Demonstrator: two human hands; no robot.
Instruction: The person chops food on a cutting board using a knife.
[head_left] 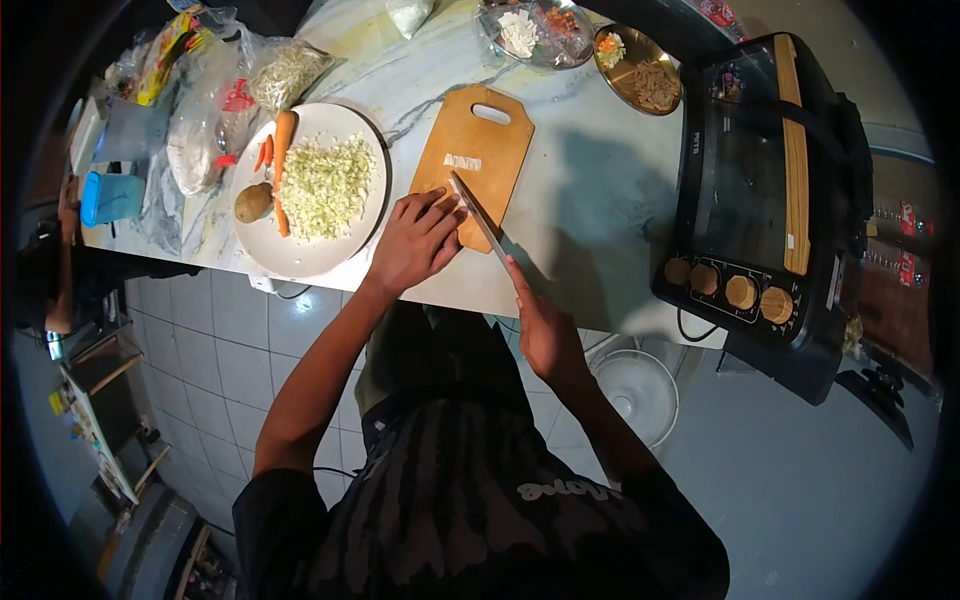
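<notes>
My right hand grips a kitchen knife, its index finger stretched along the blade's spine. The blade slants over a wooden cutting board, with the tip just beside the fingertips of my left hand. That hand bends its fingers down onto a small pale piece of food, mostly hidden under them. Thin white slices lie in a short row on the board above the knife tip. Left of the board, a plate carries chopped pale-green vegetable, a carrot, red chillies and a brown potato.
A black toaster oven with wooden knobs stands at the right. Behind the board are a tray of cut food and a metal plate with shredded food. Plastic bags and a blue container crowd the left side.
</notes>
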